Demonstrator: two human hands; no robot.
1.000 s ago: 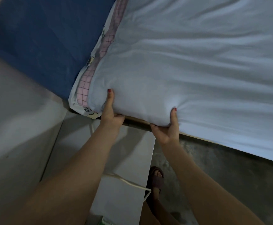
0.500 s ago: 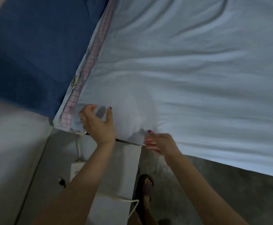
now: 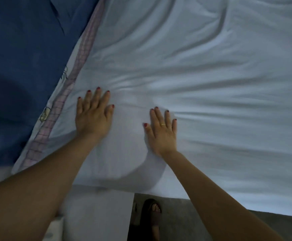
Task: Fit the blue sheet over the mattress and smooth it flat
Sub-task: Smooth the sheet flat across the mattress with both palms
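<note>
The pale blue sheet (image 3: 202,87) covers the mattress and fills most of the view, with long creases across it and a deeper fold at the top right. Its near corner is wrapped over the mattress corner. My left hand (image 3: 93,113) lies flat on the sheet near the left edge, fingers spread. My right hand (image 3: 161,129) lies flat beside it, palm down, a gold ring on one finger. Neither hand holds anything. A strip of the mattress (image 3: 82,54), pink-checked with cartoon prints, shows along the sheet's left edge.
A dark blue cloth (image 3: 25,58) lies to the left of the mattress. Below the bed corner stands a white box-like surface (image 3: 96,214). My sandalled foot (image 3: 152,216) is on the grey concrete floor (image 3: 190,221) beside it.
Both hands let go of the sheet corner at the mattress edge and moved up onto the top of the bed, where they now rest flat. The view shifted forward over the bed.
</note>
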